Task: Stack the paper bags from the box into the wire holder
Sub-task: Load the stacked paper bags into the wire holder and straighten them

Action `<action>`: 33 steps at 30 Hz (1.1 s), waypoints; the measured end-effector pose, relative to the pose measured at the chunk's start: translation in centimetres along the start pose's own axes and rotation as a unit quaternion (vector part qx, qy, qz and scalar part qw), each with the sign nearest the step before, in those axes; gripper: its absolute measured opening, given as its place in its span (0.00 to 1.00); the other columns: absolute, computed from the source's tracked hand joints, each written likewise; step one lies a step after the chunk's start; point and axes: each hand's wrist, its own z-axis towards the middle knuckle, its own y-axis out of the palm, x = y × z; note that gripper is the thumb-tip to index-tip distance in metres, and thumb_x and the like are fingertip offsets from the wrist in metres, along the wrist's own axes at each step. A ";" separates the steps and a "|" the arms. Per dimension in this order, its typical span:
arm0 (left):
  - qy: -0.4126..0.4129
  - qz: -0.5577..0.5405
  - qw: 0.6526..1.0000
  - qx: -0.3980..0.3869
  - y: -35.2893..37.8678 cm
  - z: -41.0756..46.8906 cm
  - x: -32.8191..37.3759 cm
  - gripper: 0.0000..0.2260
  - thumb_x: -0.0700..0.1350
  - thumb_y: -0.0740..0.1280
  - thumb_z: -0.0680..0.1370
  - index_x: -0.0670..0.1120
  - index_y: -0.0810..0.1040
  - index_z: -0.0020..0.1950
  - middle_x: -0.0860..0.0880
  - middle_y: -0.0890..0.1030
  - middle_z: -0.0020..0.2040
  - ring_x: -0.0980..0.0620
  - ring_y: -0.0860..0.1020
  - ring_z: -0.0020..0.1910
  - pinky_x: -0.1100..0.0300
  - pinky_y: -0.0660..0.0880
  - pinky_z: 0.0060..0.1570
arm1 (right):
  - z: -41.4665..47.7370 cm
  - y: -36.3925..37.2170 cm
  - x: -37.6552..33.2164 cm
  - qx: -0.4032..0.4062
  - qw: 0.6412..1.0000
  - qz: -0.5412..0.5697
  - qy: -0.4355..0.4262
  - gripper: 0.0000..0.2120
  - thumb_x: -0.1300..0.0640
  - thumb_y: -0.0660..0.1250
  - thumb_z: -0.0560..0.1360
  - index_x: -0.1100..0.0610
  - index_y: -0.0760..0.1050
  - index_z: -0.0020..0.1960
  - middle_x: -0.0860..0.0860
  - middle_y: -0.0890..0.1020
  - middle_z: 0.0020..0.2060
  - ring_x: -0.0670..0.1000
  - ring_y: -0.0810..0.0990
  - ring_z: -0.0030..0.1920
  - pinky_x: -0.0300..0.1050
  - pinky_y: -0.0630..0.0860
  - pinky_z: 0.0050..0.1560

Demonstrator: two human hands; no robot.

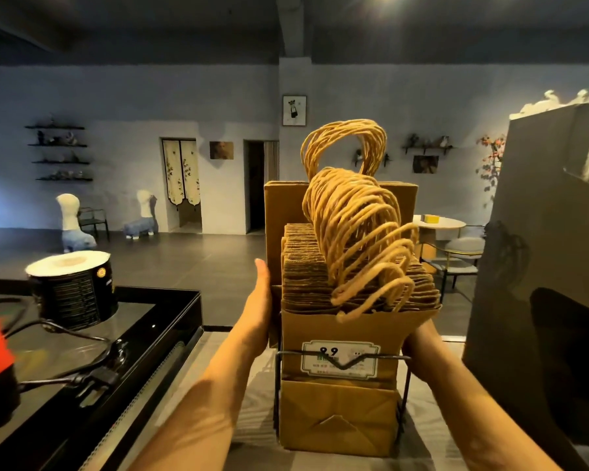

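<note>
Head view: seating a batch of paper bags [335,433] in the wire holder [343,368]. The bags stand upright and tightly packed inside the holder on the counter, their cord handles [357,232] fanning upward and toward the camera. The left hand [259,300] lies flat against the left side of the stack, fingers straight and together, thumb out of sight. The right hand [419,338] meets the right side, but its fingers are hidden behind the flared front bag, so its grasp cannot be told. The step in hand appears to be squaring and pressing the stack home. The next move probably calls for even pressure from both sides, then a release that leaves the bags upright.
</note>
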 end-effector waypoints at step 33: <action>0.413 0.312 0.855 0.042 1.3 0.7 9.3 0.21 0.56 0.45 0.83 0.56 0.60 0.75 0.53 0.55 0.77 0.55 0.52 0.76 0.56 0.50 0.71 | -1.3 1.9 -12.0 0.099 0.916 -0.178 -0.346 0.26 0.40 0.45 0.80 0.48 0.55 0.76 0.48 0.57 0.76 0.50 0.54 0.75 0.55 0.53 0.74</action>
